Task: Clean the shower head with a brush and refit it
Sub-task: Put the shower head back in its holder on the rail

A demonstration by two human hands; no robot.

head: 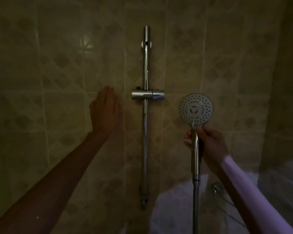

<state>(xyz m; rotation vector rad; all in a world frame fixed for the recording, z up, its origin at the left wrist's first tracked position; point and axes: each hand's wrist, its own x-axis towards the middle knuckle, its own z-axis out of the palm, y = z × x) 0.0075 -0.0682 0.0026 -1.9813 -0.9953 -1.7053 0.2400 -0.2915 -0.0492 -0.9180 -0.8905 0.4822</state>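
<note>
The round shower head (pixel 196 109) faces me with its nozzle plate, right of the chrome rail (pixel 145 125). My right hand (pixel 208 144) grips its chrome handle (pixel 195 154) just below the head, holding it upright; the hose (pixel 195 205) hangs straight down. The rail's slider bracket (pixel 147 95) holds nothing and sits left of and slightly above the head. My left hand (pixel 105 110) is raised left of the bracket with straight fingers, close to or on the tiled wall. No brush is in view.
A beige tiled wall (pixel 57 65) fills the view in dim light. A tap fitting (pixel 216 187) shows at the lower right, beside a pale tub or basin surface (pixel 172 208).
</note>
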